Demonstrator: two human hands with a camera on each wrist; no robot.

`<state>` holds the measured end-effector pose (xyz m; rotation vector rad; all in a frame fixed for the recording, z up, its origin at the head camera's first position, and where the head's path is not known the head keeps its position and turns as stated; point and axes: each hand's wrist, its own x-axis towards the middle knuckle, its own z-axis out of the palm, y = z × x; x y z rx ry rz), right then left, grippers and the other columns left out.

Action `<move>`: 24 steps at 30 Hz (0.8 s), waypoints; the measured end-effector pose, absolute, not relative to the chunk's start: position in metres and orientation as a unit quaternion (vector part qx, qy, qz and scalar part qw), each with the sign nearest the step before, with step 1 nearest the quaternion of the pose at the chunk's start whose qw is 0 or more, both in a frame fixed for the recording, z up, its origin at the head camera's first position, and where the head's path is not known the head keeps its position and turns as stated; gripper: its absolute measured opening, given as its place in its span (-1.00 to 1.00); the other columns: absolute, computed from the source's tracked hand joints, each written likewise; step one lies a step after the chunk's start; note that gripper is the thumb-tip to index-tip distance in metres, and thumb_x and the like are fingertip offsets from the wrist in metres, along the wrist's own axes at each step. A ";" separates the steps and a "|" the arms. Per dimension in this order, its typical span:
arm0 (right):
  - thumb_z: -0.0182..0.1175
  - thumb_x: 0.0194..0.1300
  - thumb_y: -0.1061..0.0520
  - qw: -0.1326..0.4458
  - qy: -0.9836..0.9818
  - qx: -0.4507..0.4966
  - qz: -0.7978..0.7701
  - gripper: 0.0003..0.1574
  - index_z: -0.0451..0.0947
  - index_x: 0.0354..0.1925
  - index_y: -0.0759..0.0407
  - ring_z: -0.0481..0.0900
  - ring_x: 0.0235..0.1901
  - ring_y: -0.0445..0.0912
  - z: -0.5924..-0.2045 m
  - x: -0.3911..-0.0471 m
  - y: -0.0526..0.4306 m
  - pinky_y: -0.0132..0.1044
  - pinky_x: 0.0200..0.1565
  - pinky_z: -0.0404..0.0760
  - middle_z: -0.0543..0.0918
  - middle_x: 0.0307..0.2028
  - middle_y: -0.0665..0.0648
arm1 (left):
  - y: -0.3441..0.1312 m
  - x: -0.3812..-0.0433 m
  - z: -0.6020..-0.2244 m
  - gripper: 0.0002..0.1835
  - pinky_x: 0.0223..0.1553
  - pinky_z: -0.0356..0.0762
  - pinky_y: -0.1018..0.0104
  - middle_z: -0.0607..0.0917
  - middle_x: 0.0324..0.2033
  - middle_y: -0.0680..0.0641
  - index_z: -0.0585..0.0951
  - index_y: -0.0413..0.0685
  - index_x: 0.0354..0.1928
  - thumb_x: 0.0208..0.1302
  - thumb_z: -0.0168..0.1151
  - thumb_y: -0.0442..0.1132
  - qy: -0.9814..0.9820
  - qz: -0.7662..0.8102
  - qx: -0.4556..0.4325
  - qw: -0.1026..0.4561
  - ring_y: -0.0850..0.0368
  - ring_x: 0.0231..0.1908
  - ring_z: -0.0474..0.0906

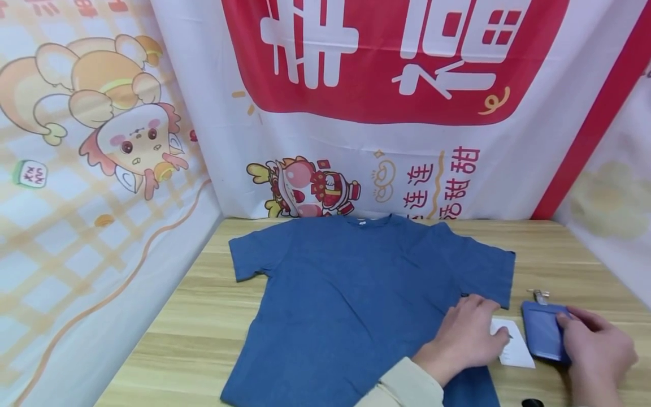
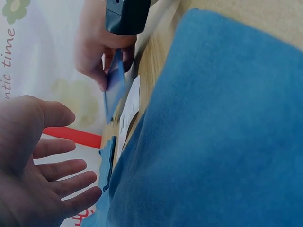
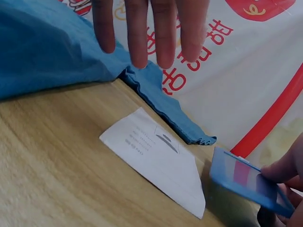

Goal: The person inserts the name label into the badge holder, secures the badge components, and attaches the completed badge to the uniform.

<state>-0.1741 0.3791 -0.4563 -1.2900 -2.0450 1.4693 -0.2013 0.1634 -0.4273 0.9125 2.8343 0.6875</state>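
Note:
A blue badge holder (image 1: 543,330) with a metal clip (image 1: 539,295) at its top is gripped along its right side by my right hand (image 1: 597,345), thumb on its face. In the right wrist view the badge holder (image 3: 246,179) is tilted above the wood surface. A white printed card (image 1: 513,343) lies on the table just left of it, slightly bent. My left hand (image 1: 465,333) hovers over the shirt's right edge beside the card, fingers spread and holding nothing, as the left wrist view shows. The blue T-shirt (image 1: 351,305) lies spread flat, collar toward the back.
The wooden table (image 1: 188,316) meets a white and red printed cloth (image 1: 386,113) at the back. A patterned cloth (image 1: 91,226) hangs on the left. A small black object (image 1: 532,403) sits at the front edge, near the right hand.

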 end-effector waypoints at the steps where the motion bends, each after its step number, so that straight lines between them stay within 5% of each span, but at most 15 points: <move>1: 0.38 0.40 -0.10 0.165 -0.695 -0.451 0.535 -0.64 0.68 -0.19 -0.79 0.44 -0.13 -0.41 -0.456 -0.175 0.378 -0.58 -0.13 0.26 0.35 -0.54 -0.64 | 0.163 -0.201 -0.427 -0.60 0.29 0.54 0.41 0.59 0.33 0.28 0.60 0.37 0.36 0.60 0.14 0.16 0.927 0.226 0.297 0.043 0.38 0.35 0.49; 6: 0.45 0.33 0.16 0.207 -0.598 -0.434 0.642 -0.56 0.80 -0.41 -0.51 0.44 -0.32 -0.53 -0.453 -0.180 0.374 -0.69 -0.44 0.43 0.52 -0.62 -0.52 | 0.162 -0.201 -0.428 -0.60 0.23 0.56 0.44 0.61 0.31 0.26 0.60 0.35 0.36 0.60 0.15 0.14 0.926 0.236 0.292 0.035 0.37 0.31 0.52; 17: 0.50 0.35 0.16 0.180 -0.542 -0.408 0.713 -0.63 0.84 -0.05 -0.37 0.51 0.10 -0.41 -0.450 -0.193 0.362 -0.70 -0.36 0.51 0.62 -0.21 -0.44 | 0.163 -0.203 -0.424 -0.53 0.20 0.62 0.44 0.56 0.36 0.28 0.51 0.36 0.46 0.61 0.17 0.12 0.914 0.310 0.250 0.076 0.40 0.29 0.54; 24: 0.50 0.35 0.20 0.175 -0.527 -0.384 0.738 -0.70 0.87 -0.18 -0.29 0.60 -0.34 -0.51 -0.448 -0.194 0.350 -0.60 -0.42 0.58 0.68 -0.41 -0.42 | 0.162 -0.202 -0.426 -0.53 0.16 0.64 0.44 0.58 0.35 0.26 0.51 0.35 0.46 0.60 0.19 0.10 0.916 0.315 0.241 0.063 0.40 0.28 0.56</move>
